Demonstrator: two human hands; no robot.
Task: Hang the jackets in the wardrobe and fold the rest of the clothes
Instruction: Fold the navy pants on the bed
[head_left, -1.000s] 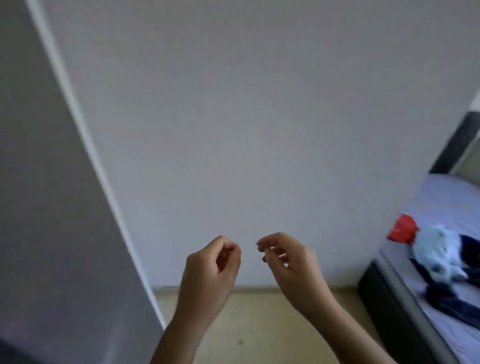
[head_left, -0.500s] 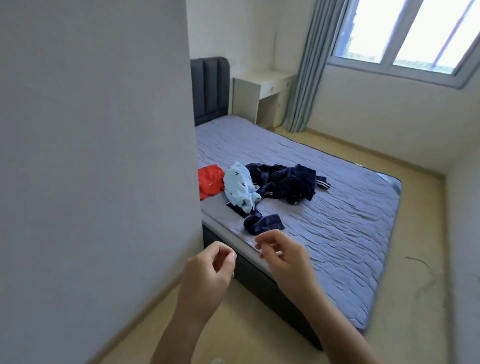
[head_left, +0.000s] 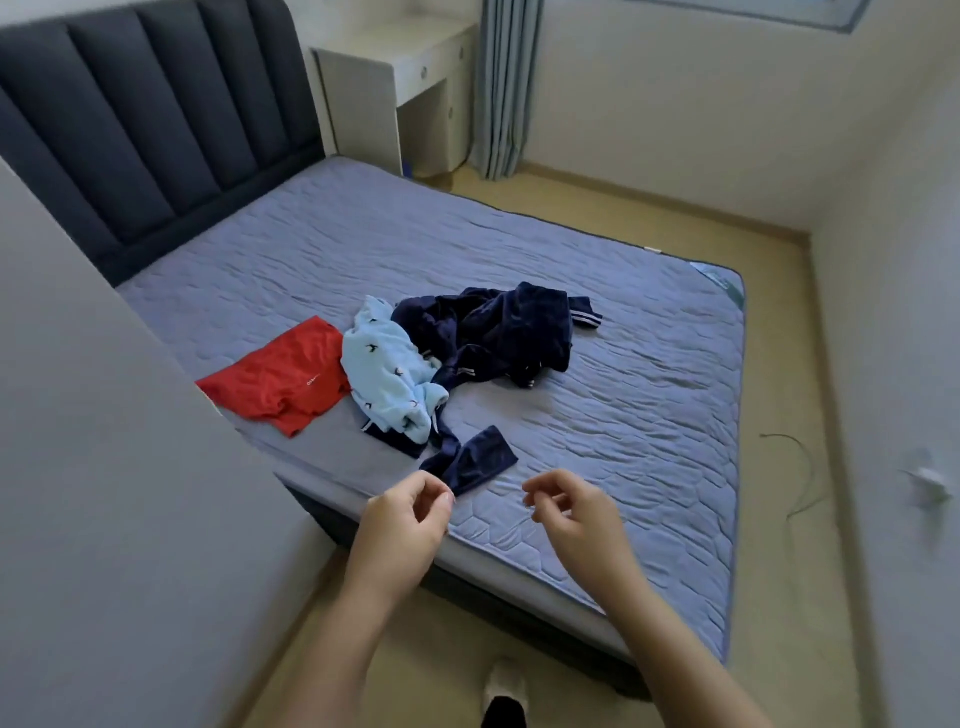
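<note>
Left hand (head_left: 402, 525) and right hand (head_left: 576, 519) hover, curled (fingers loose).

Both hands are raised over the bed's (head_left: 623, 415) near edge, fingers loosely curled, holding nothing. The left hand (head_left: 402, 525) is just short of a navy strip (head_left: 472, 462) that trails from the pile; the right hand (head_left: 574, 519) is over bare mattress. On the bed lie a flat red garment (head_left: 280, 379), a crumpled light blue one (head_left: 387, 374) touching it, and a navy heap (head_left: 498, 327) beyond. A dark headboard (head_left: 156, 114), a white desk (head_left: 395, 67) and a curtain (head_left: 501, 88) stand behind.
</note>
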